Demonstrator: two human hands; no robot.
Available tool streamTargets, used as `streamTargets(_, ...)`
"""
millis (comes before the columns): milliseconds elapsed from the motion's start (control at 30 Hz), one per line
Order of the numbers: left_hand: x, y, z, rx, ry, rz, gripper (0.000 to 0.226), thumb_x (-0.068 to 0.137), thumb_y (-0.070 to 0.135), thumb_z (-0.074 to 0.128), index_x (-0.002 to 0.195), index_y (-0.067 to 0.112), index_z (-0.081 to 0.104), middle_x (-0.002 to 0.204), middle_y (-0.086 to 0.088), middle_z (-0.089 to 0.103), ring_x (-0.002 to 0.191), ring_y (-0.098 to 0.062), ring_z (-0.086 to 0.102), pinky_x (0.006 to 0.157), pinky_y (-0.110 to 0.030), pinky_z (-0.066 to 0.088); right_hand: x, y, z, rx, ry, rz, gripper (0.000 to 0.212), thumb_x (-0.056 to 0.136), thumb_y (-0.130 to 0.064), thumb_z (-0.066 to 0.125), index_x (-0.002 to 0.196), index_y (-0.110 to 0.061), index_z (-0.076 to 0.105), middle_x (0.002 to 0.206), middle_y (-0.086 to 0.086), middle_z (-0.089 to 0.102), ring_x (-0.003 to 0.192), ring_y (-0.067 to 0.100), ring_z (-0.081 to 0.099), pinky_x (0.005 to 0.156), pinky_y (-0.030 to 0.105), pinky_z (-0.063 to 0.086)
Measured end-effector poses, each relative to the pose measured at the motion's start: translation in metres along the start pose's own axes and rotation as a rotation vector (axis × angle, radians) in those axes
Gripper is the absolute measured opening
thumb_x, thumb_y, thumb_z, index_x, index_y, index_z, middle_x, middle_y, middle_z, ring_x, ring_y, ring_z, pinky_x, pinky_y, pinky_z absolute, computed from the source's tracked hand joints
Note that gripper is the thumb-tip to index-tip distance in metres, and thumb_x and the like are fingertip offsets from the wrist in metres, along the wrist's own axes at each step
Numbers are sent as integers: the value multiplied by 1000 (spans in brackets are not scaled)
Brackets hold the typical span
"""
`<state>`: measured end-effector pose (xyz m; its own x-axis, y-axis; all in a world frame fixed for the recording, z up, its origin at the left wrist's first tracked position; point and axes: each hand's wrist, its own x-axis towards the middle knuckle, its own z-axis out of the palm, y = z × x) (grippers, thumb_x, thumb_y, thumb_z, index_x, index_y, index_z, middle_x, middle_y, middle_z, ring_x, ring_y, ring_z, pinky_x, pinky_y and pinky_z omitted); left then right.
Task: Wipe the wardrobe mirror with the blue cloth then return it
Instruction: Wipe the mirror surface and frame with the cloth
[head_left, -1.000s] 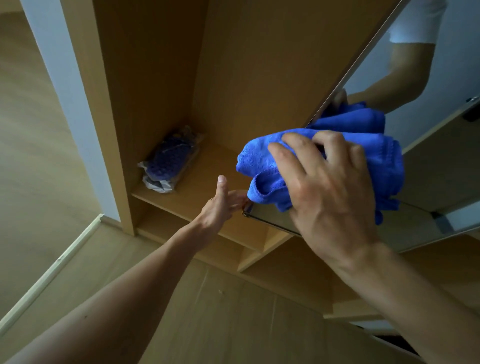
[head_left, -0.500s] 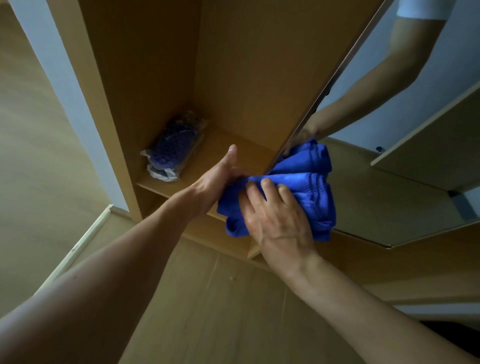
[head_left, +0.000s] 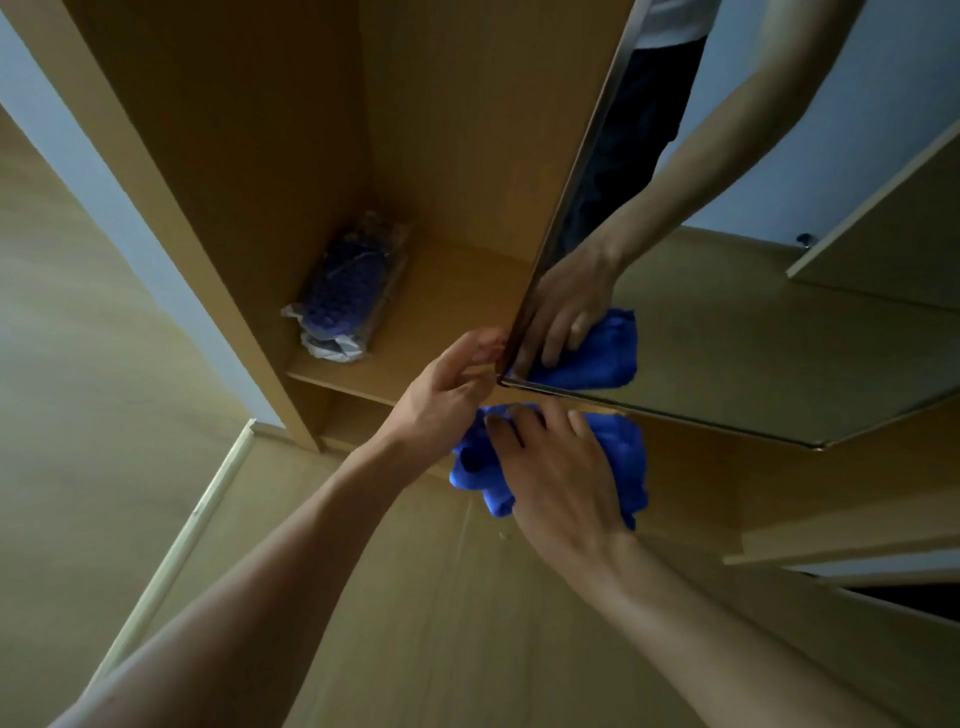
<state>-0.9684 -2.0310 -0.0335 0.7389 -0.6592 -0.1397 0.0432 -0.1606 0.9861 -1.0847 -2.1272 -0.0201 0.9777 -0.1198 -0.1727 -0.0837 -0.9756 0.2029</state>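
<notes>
Blue cloth (head_left: 626, 452) lies mid-frame below the mirror (head_left: 753, 332), right hand (head_left: 563, 473) fingers spread on it (left hand (head_left: 441, 400) seemingly pinches the mirror corner); return remains.

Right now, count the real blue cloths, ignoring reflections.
1: the blue cloth, under the right hand, just below the mirror. The blue patch in the glass is its reflection.

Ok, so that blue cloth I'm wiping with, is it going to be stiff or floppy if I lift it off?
Probably floppy: the blue cloth bunches into soft folds under the right hand and droops below it. Likely light, since spread fingers alone pin it against the panel below the mirror. Its fluffy surface probably won't slip.
</notes>
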Motion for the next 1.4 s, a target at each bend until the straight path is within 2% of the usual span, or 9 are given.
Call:
streamTargets(200,-3,-11,9,36,54,6,48,104,4,46,132,41,58,121,22,70,114,4,62,90,-11,47,-23,12,28,714,100,290,41,72,-11,58,108,-28,61,94,-14,66,85,13,59,70,25,43)
streamTargets(367,-7,-11,13,80,122,-30,60,104,2,48,116,60,55,101,37,69,102,15,61,81,-3,44,-22,9,38,1563,-75,703,22,79,-14,62,92,-32,64,72,-16,69,77,6,68,66,24,49)
streamTargets(500,-9,-14,15,87,164,-96,70,104,13,51,101,83,52,101,30,70,108,13,61,86,-10,46,-14,9,37,1998,-177,947,16,84,-24,72,99,-20,69,95,2,76,91,17,72,76,31,55)
streamTargets(600,-10,-14,17,89,134,-124,71,104,13,49,101,84,49,104,34,69,102,12,63,85,-12,46,-6,7,30,2162,-215,1014,34,86,-37,72,113,-16,65,106,6,75,96,18,72,77,31,56)
streamTargets(767,-14,-11,19,24,73,-167,66,102,10,55,114,74,48,111,24,72,101,9,66,74,-9,53,3,3,20,2389,-261,1016,43,93,-47,64,122,-15,65,111,12,75,107,30,70,104,46,50)
streamTargets(900,-19,-5,16,12,-24,-213,72,97,6,62,144,55,39,132,10,62,117,-3,61,97,-28,54,4,0,13,2466,-293,1014,40,97,-44,58,119,-11,67,106,14,76,105,31,71,105,47,49)
streamTargets(1133,-16,5,7,4,-99,-230,64,92,19,69,110,78,51,107,34,66,92,12,66,82,-19,58,16,0,1,2616,-304,969,45,99,-42,47,103,-6,73,100,19,76,91,34,72,101,48,51)
streamTargets(1233,-16,17,5,12,-102,-265,51,80,38,62,92,85,50,95,47,63,90,17,64,75,-11,55,20,-4,-5,2728,-305,926,48,100,-40,41,118,-5,69,112,20,73,97,36,70,93,48,53)
streamTargets(1400,-13,17,6,26,-96,-261,49,91,33,70,118,70,52,103,34,70,91,7,69,68,-10,54,21,1,-7,2829,-277,896,55,99,-39,40,133,-1,59,117,21,67,102,37,65,97,48,48)
